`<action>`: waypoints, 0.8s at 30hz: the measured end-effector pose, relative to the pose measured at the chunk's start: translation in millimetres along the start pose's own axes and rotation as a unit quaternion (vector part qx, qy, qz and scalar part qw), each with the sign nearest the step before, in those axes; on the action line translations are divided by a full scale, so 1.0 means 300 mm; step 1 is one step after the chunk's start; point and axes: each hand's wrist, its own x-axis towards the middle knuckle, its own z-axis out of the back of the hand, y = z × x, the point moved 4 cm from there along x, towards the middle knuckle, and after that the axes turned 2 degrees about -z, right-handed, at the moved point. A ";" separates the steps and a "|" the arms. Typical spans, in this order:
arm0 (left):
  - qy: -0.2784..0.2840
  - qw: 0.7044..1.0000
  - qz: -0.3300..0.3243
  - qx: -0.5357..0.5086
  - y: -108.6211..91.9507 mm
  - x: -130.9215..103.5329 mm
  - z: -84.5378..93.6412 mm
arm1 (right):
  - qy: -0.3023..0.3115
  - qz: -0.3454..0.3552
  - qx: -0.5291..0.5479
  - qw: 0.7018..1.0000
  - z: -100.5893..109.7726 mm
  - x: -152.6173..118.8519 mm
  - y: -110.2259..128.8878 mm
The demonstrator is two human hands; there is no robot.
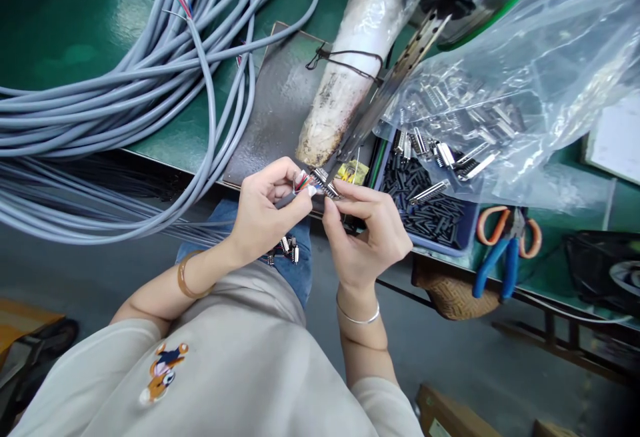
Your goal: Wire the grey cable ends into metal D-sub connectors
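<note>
1. Through my head camera I have the left hand (267,210) with thumb and fingers closed on a grey cable (287,201), close to its stripped end.
2. Fine coloured wires (303,182) fan out of that end, between the fingertips.
3. My right hand (367,230) pinches a metal multi-pin connector (326,183) by its right end; the wires reach its near side, though I cannot tell whether any is joined.
4. The connector sits between both hands, just below the stained tip of a white wrapped cylinder (345,70), near the front edge of the green table (75,43).
5. To the right of my right hand, a blue bin (470,233) holds short black sleeves (430,220) and some connectors, with a clear bag (540,90) of connectors partly over it.
6. Beside the bin lie orange and blue handled tools (511,240).
7. Coiled grey cables (125,103) fill the left, and more connectors (289,249) rest on the lap.
</note>
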 end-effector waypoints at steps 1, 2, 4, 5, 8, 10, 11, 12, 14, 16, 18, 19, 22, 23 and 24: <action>-0.001 1.000 -0.004 -0.002 -0.003 0.001 -0.001 | -0.001 0.000 0.002 1.000 -0.001 0.004 0.001; -0.003 1.000 -0.008 -0.003 -0.007 0.002 -0.002 | -0.003 0.001 0.002 1.000 -0.001 0.008 0.002; -0.004 1.000 -0.018 -0.005 -0.014 0.005 -0.002 | -0.008 0.002 -0.002 1.000 0.000 0.014 0.005; -0.004 1.000 -0.022 -0.004 -0.016 0.007 0.000 | -0.009 0.002 -0.006 1.000 0.001 0.015 0.007; 0.008 1.000 -0.017 -0.001 -0.012 0.012 0.008 | -0.007 0.010 -0.016 1.000 0.003 0.008 0.009; 0.025 1.000 -0.001 0.002 -0.003 0.013 0.013 | 0.000 0.019 -0.026 0.999 0.003 -0.004 0.008; 0.032 0.999 0.009 0.004 0.002 0.013 0.015 | 0.004 0.025 -0.031 0.999 0.003 -0.009 0.008; 0.038 0.999 0.018 0.007 0.006 0.012 0.016 | 0.006 0.030 -0.035 0.999 0.004 -0.015 0.008; 0.040 0.999 0.031 0.012 0.011 0.009 0.018 | 0.006 0.040 -0.041 0.998 0.006 -0.022 0.009; 0.040 0.998 0.040 0.011 0.010 0.006 0.017 | 0.000 0.049 -0.046 0.998 0.009 -0.026 0.011; 0.045 0.998 0.050 -0.002 0.006 0.001 0.013 | -0.010 0.057 -0.050 0.997 0.014 -0.029 0.014; 0.049 0.997 0.055 -0.013 0.003 -0.002 0.011 | -0.016 0.060 -0.052 0.997 0.017 -0.030 0.016; 0.054 0.994 0.071 -0.057 -0.003 -0.016 0.015 | -0.033 0.043 -0.042 0.998 0.030 -0.036 0.022; 0.053 0.993 0.073 -0.070 -0.005 -0.021 0.018 | -0.026 0.015 -0.025 0.999 0.034 -0.036 0.020; 0.054 0.992 0.075 -0.081 -0.008 -0.027 0.022 | -0.011 -0.024 0.000 1.000 0.035 -0.036 0.016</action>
